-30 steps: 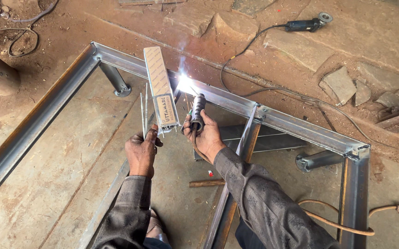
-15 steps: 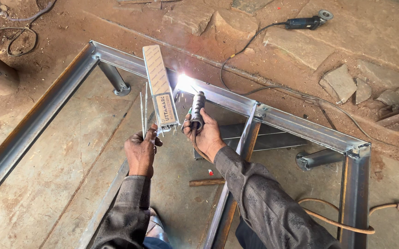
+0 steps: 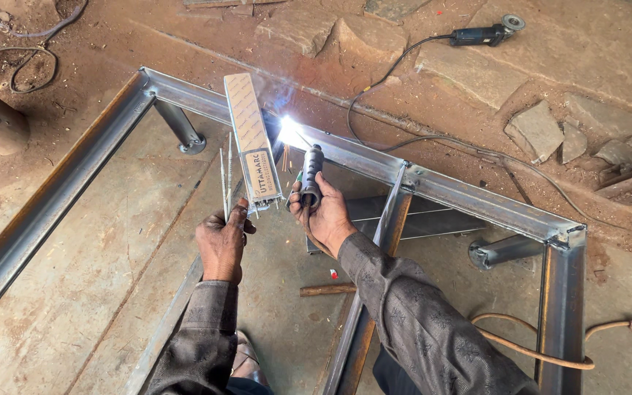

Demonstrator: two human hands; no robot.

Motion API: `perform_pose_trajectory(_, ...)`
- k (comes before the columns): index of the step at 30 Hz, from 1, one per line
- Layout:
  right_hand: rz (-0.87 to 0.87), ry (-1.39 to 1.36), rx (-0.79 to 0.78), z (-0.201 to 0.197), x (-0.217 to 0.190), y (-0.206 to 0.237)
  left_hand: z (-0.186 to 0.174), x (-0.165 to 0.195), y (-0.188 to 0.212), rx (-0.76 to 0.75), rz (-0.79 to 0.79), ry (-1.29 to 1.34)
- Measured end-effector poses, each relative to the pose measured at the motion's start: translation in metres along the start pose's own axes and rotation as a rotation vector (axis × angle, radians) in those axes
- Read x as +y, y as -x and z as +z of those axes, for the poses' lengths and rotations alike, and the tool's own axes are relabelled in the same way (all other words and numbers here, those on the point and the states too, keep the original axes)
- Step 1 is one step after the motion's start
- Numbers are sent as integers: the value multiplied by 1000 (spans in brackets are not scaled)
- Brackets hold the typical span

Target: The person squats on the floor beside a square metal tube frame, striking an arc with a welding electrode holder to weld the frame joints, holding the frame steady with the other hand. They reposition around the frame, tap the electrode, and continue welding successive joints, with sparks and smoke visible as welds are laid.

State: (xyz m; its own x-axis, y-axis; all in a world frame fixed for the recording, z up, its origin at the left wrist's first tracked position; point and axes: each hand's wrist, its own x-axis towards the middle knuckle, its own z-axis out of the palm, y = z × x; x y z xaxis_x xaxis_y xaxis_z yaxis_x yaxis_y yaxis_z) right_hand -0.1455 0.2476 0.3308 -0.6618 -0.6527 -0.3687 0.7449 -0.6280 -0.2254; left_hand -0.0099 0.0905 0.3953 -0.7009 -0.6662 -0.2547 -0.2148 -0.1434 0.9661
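Observation:
My right hand (image 3: 327, 218) grips a black welding electrode holder (image 3: 311, 175), its rod reaching up to a bright white arc (image 3: 289, 132) on the top rail of a grey steel frame (image 3: 477, 199). My left hand (image 3: 221, 245) holds a long narrow cardboard box of welding rods (image 3: 253, 145) upright, together with a few loose thin rods (image 3: 225, 183). The box stands just left of the arc. Both hands hover inside the frame, close to each other.
An angle grinder (image 3: 485, 33) with its cable lies on the dirt at the top right. Flat stones (image 3: 536, 132) lie right of the frame. An orange cable (image 3: 528, 351) runs at the lower right. A short frame leg (image 3: 181, 128) stands at the left corner.
The arc keeps burning at the same spot on the rail. Both hands hold nearly the same place.

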Motion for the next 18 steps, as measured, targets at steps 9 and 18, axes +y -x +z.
perform_pose_trajectory(9,-8,9,-13,-2,-1,-2,1,2,1,6,-19,-5)
perform_pose_trajectory(18,-35,52,-4,-3,-1,-3,1,4,0,15,-25,-18)
